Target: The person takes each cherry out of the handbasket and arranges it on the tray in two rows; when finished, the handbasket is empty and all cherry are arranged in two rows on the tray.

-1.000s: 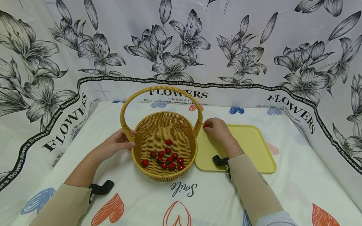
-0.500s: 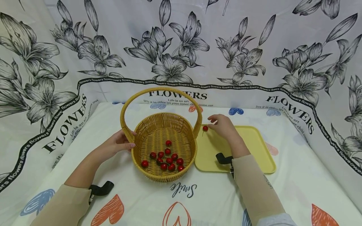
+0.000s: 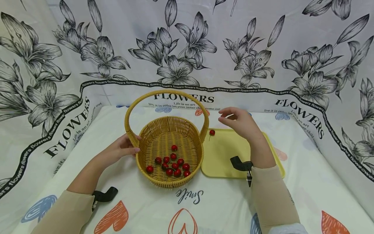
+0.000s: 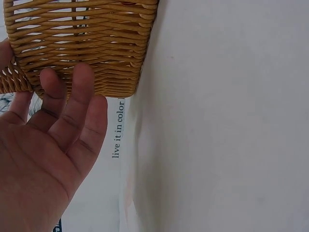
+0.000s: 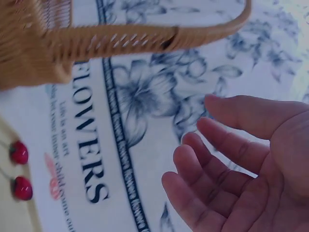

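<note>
A round yellow wicker basket (image 3: 169,183) with a tall arched handle holds several red cherries (image 3: 174,165). My left hand (image 3: 124,146) grips its left side at the foot of the handle. In the left wrist view some of its fingers (image 4: 83,92) lie along the outer weave. My right hand (image 3: 241,122) hovers over the far part of a yellow tray (image 3: 222,156), fingers loosely bent and holding nothing. One cherry (image 3: 212,132) lies in the tray's far left corner. The right wrist view shows two tray cherries (image 5: 21,187); the second is hidden in the head view.
Beneath everything is a white cloth (image 3: 140,208) printed with hearts and the word Smile. A white curtain (image 3: 193,39) with black flowers hangs behind. A black camera mount (image 3: 241,163) sits on the right wrist, another (image 3: 105,195) on the left.
My right hand has let go of a cherry at the tray's far left corner, then risen and moved right. My left hand and the basket stay as they were.
</note>
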{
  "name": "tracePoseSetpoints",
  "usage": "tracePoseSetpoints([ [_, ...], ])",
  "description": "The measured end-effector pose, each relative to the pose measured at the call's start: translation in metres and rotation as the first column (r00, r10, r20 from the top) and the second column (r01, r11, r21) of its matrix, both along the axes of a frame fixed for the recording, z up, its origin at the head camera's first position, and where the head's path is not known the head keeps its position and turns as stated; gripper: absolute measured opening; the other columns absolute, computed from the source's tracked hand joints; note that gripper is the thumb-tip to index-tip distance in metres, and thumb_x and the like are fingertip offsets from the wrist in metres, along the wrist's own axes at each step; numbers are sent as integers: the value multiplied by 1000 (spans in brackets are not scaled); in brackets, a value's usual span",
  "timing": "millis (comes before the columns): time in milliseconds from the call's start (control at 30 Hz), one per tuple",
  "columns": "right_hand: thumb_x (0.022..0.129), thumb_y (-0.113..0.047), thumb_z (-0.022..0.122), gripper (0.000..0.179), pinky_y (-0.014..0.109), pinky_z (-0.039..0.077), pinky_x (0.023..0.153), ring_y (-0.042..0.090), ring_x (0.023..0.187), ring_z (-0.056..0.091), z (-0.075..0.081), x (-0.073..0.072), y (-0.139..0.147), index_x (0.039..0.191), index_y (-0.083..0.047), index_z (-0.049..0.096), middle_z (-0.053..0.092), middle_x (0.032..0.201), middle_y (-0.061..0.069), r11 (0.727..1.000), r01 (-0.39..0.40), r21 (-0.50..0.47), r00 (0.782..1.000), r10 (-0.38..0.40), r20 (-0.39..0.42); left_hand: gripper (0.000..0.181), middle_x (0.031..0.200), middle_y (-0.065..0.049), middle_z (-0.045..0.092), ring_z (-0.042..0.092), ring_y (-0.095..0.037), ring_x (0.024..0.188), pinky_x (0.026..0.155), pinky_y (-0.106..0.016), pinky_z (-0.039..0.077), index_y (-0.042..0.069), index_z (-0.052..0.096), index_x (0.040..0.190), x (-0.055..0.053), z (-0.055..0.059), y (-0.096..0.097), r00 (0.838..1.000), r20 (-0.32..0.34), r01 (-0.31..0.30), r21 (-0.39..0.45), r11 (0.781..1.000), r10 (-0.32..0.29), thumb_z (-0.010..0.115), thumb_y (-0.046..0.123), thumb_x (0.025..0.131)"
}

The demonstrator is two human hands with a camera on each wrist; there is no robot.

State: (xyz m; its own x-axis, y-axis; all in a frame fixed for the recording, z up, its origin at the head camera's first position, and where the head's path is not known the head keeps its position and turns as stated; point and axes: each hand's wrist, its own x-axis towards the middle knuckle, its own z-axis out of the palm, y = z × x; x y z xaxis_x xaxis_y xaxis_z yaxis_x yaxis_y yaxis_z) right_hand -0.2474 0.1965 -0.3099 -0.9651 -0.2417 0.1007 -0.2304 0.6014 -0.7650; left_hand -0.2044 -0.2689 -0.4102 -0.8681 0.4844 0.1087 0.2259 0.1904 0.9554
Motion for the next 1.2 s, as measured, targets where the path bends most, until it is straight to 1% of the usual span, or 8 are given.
tracePoseSetpoints([
  [100,99,-32,71,34,44,49,87,25,100,64,10,11,-4,126,-12,69,70,113,8,997,-35,-69,999,35,-2,38,104,-15,62,65,-19,89,75,-38,59,-10,44,131,0,0,0,1000,-3,2,1,1000,-2,61,-1,99],
  [233,101,-23,69,24,39,51,84,27,90,62,18,26,-10,117,-6,69,68,98,14,975,-146,-166,989,149,5,39,106,-20,61,65,-19,91,77,-37,60,-10,44,132,0,0,0,1000,5,-3,-4,1000,3,62,1,99],
  [433,101,-14,67,13,34,54,74,27,85,61,19,41,-35,108,-4,71,68,95,12,917,-362,-169,930,366,-3,39,106,-20,61,66,-18,90,76,-38,60,-11,43,132,2,1,0,1000,6,-9,-9,1000,9,61,0,99],
  [667,101,-23,69,14,34,51,75,20,88,58,-2,46,-77,108,-11,73,66,95,0,888,-459,-6,885,458,80,38,104,-16,62,65,-18,89,76,-38,59,-10,44,131,1,1,0,1000,0,-1,1,1000,1,61,0,99],
  [800,100,-22,69,16,31,52,77,16,89,59,-23,44,-98,112,-11,72,67,98,-4,873,-477,106,879,470,84,38,106,-19,61,65,-19,90,76,-39,59,-9,44,131,1,1,0,1000,3,0,-1,1000,0,61,0,99],
  [900,100,-18,69,25,31,54,86,16,98,63,-40,42,-113,121,-6,70,69,110,1,857,-476,198,878,477,49,39,107,-23,60,65,-19,91,76,-38,59,-10,43,132,1,0,0,1000,5,-1,-1,1000,1,61,1,99],
  [1067,100,-11,64,47,39,44,110,29,132,54,-62,39,-132,144,1,54,54,145,17,783,-472,405,856,516,-1,41,108,-24,60,64,-19,91,76,-37,59,-12,42,133,1,1,0,1000,12,-4,-3,1000,4,62,1,99],
  [1200,103,-5,55,50,40,31,119,31,147,37,-71,35,-143,152,1,44,37,160,19,719,-490,493,836,549,30,42,109,-25,59,64,-19,92,77,-37,59,-12,42,133,2,1,0,1000,20,-8,-5,1000,8,62,1,99],
])
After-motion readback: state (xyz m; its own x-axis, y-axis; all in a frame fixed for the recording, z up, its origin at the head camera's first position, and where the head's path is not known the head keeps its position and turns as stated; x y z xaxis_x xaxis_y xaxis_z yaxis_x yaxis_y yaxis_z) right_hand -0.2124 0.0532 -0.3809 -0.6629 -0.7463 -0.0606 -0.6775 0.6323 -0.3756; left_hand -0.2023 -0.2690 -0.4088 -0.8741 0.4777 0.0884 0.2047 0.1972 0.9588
